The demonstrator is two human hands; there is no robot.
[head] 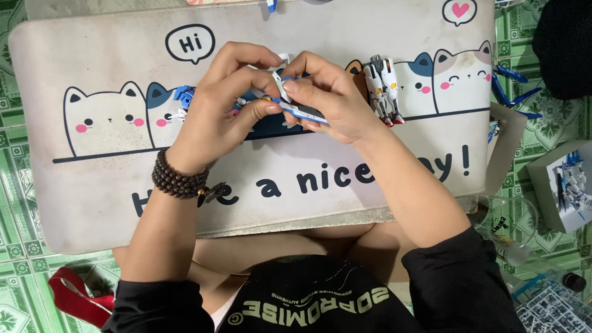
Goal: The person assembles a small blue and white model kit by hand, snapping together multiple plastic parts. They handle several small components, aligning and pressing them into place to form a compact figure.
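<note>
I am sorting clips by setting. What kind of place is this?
Probably a home floor used for hobby model building: a green patterned tile floor, a cat-print lap desk, and both hands joining a small blue-white model part.

A pale mat printed with cartoon cats and speech bubbles covers most of the scene, lying on a green patterned floor. On the mat's far right side stands a pair of white model robot legs with red feet. Loose blue plastic parts lie right of the mat. Further right sits a grey box showing a white and blue robot. A red strap lies near left
</note>
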